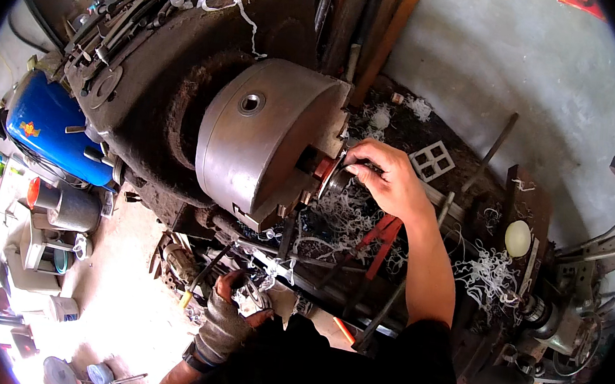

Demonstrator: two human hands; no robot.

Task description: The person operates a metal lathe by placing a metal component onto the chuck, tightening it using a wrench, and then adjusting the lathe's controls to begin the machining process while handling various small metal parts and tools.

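A large steel lathe chuck sits on the machine's dark headstock, with a reddish piece between its jaws. My bare right hand reaches to the chuck's right face, thumb and fingers closed on a dark round metal part against that piece. My left hand, in a grey fingerless glove or wrap, is lower left beside a rod under the chuck; its fingers curl round something dark that I cannot make out. Red-handled tools lie below my right hand among pale curly shavings.
The blue machine body stands at the left, above buckets and a pale floor. Long bars lean on the grey wall behind. A square grid piece, pale oval object and tailstock are to the right.
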